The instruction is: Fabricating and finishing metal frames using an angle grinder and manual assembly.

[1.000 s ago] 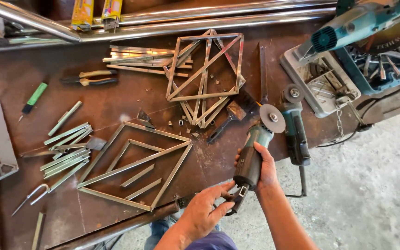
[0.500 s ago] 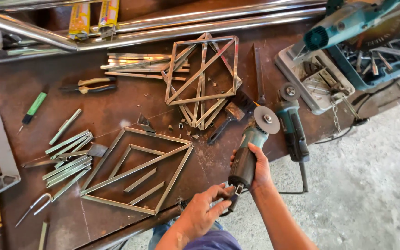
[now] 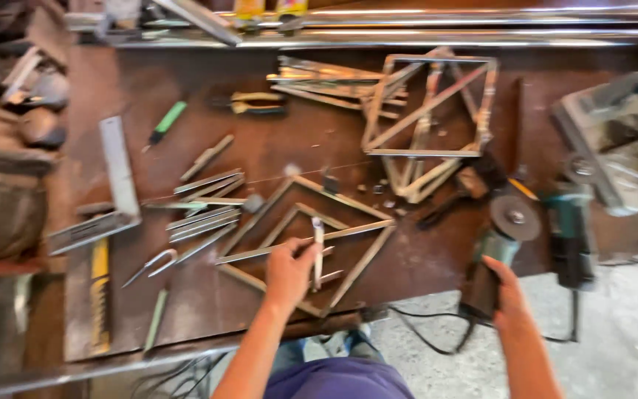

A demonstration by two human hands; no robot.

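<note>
Gripping the body of an angle grinder at the bench's near edge, the right hand is wrapped tight, its disc pointing away. The left hand pinches a short metal strip above a diamond-shaped metal frame lying flat on the rusty workbench. Left of it lie loose cut strips and a steel square. Farther back stands a second welded frame; beyond, long tubes.
</note>
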